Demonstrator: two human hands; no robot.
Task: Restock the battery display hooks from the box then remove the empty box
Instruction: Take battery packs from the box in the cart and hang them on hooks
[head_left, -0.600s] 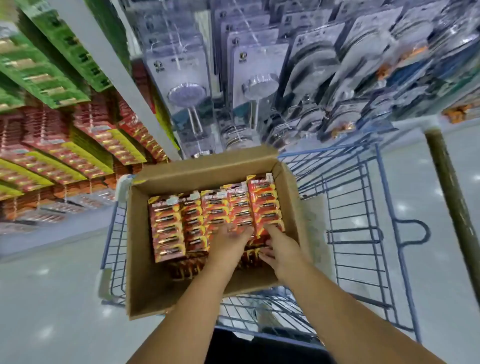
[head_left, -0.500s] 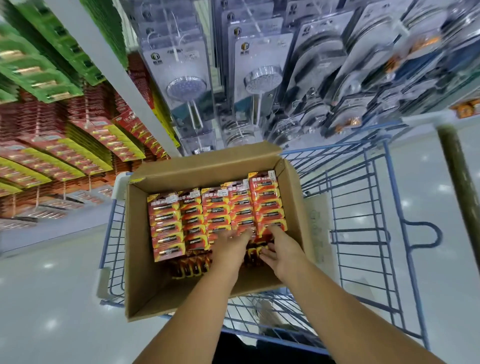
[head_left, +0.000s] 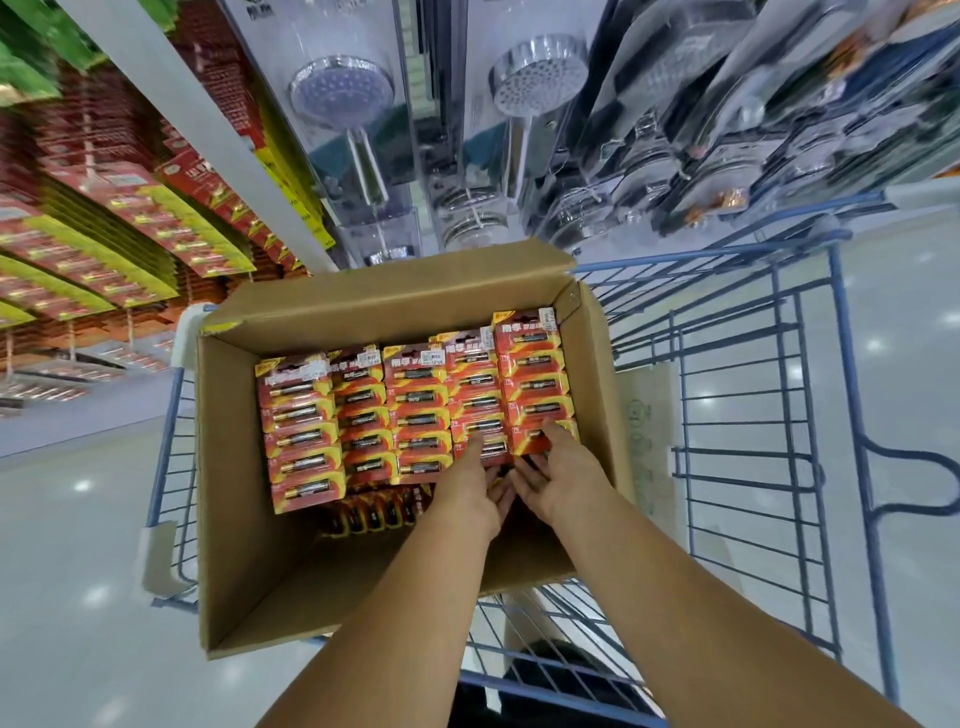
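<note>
Reaching into box (head_left: 249, 519) on cart (head_left: 852, 364), left hand (head_left: 475, 486) and right hand (head_left: 558, 475) were seen together at near ends of rightmost battery packs (head_left: 535, 384); clamping could not be told. Lifting advised: whole stack pinched by lower edge, hang-holes kept aligned for display hooks (head_left: 78, 364).

We see a blue wire shopping cart (head_left: 779, 415) filling the right and near part of the view, its grid sides standing over a pale glossy floor (head_left: 67, 519) that shows small reflected lights. A flat piece of cardboard (head_left: 649, 426) leans upright inside the cart, against its far right portion. On the far wall, packaged shower heads (head_left: 340, 93) hang in clear blister packs, one at far left of the group and another (head_left: 537, 78) to its right, with coiled shower hoses (head_left: 472, 213) hanging below them. Further right, more packaged fittings (head_left: 727, 130) hang, too blurred to identify.
</note>
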